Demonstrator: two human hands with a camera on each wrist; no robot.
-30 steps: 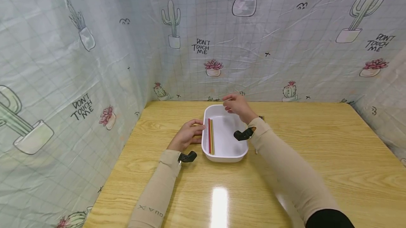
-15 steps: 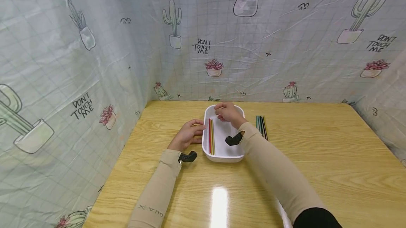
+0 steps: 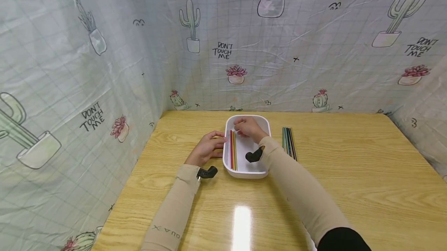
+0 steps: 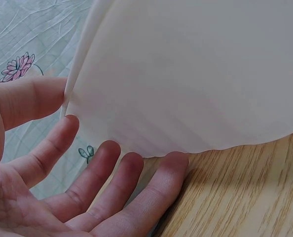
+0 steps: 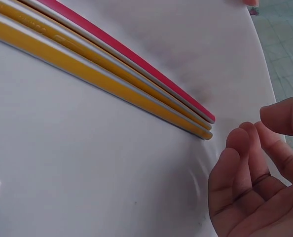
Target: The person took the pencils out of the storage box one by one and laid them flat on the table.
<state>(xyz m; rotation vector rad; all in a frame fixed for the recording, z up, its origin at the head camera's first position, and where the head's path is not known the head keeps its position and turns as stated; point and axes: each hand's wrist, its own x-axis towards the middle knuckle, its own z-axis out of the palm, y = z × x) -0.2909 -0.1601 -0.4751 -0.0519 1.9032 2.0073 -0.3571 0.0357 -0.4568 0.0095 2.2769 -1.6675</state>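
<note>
A white plastic tray (image 3: 247, 174) stands on the wooden table. Along its left wall lie a red pencil (image 5: 151, 69) and two yellow pencils (image 5: 112, 89), side by side. My left hand (image 3: 205, 149) touches the tray's left side from outside; in the left wrist view several fingertips (image 4: 172, 163) meet the wall and another finger reaches the rim. Inside the tray's far part, my right hand (image 3: 249, 127) is just off the pencils' far ends. Its fingers (image 5: 225, 170) bend loosely with nothing between them and the thumb.
Several more pencils (image 3: 289, 142), teal, black and yellowish, lie in a bundle on the table to the tray's right, partly behind the right sleeve (image 3: 297, 181). A curtain (image 3: 146, 49) printed with cacti hangs behind the table (image 3: 349, 173) and on its left.
My right hand has moved left and lower, from the tray's far right rim into the tray beside the pencil ends. The bundle at the right came into view. My left hand stays put.
</note>
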